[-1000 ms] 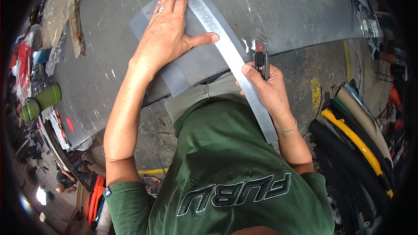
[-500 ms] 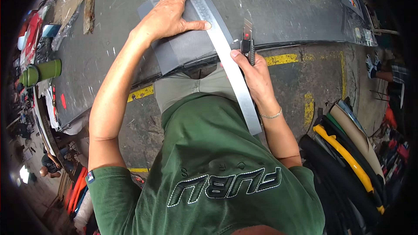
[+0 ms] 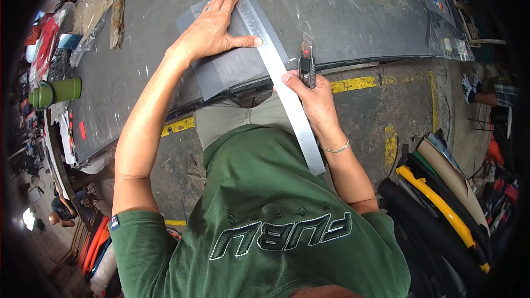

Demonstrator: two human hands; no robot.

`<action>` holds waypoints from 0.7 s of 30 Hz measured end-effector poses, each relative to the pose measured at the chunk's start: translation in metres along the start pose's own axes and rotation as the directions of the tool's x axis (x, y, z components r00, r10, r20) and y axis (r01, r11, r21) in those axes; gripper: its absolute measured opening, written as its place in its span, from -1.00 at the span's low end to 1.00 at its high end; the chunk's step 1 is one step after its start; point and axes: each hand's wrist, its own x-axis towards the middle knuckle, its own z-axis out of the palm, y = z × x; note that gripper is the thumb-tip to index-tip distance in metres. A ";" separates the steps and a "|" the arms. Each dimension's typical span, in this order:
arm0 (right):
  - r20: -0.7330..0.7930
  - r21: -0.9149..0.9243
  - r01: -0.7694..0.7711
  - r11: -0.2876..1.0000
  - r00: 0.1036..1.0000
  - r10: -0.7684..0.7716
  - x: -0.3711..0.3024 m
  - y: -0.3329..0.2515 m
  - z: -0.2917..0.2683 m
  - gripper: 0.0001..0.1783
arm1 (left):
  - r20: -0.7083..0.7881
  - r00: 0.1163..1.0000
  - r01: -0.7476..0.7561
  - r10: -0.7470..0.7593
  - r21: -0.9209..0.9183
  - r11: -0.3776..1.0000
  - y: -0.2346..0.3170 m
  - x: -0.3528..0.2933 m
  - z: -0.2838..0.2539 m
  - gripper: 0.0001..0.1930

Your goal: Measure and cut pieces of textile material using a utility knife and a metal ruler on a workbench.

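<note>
In the head view, the steel ruler (image 3: 301, 124) is laid across the grey sheet (image 3: 234, 72) at the table's (image 3: 138, 88) near edge; the left hand (image 3: 207, 36) spreads open over both, gripping nothing, while the right hand (image 3: 314, 99) closes around a snap-off knife (image 3: 306, 66), thumb against the ruler. No cut is discernible along the ruler, so cutting appears yet to be done. The dark tabletop is scuffed, and material rolls (image 3: 436, 204) lie beyond a yellow-striped concrete floor (image 3: 359, 113).
</note>
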 end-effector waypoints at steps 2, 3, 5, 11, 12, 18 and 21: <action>-0.004 0.005 -0.007 1.000 1.000 0.007 0.000 0.000 0.000 -0.78 | 0.007 1.000 0.005 -0.005 -0.020 1.000 0.001 0.000 -0.001 0.33; -0.007 0.010 -0.014 1.000 1.000 0.014 0.000 0.000 0.000 -0.78 | 0.010 1.000 0.010 -0.010 -0.021 1.000 0.002 0.000 -0.001 0.33; -0.008 0.007 -0.008 1.000 1.000 0.008 0.001 0.000 0.000 -0.77 | 0.014 1.000 0.017 -0.017 -0.024 1.000 0.002 0.000 -0.002 0.33; 0.003 0.018 0.003 1.000 1.000 -0.003 0.002 0.001 0.000 -0.73 | -0.003 1.000 0.010 -0.010 -0.024 1.000 0.001 -0.001 -0.001 0.32; 0.007 0.014 -0.012 1.000 1.000 0.012 0.002 0.000 -0.001 -0.73 | -0.007 1.000 -0.002 0.002 -0.047 0.999 0.001 -0.001 -0.002 0.34; 0.007 -0.010 0.018 1.000 1.000 -0.018 0.003 0.002 -0.001 -0.76 | -0.021 1.000 -0.017 0.016 -0.053 0.998 0.000 -0.002 0.001 0.35; 0.020 0.004 0.005 1.000 1.000 -0.005 0.002 -0.001 -0.002 -0.78 | -0.024 1.000 -0.015 0.014 -0.054 0.998 0.001 -0.002 0.001 0.35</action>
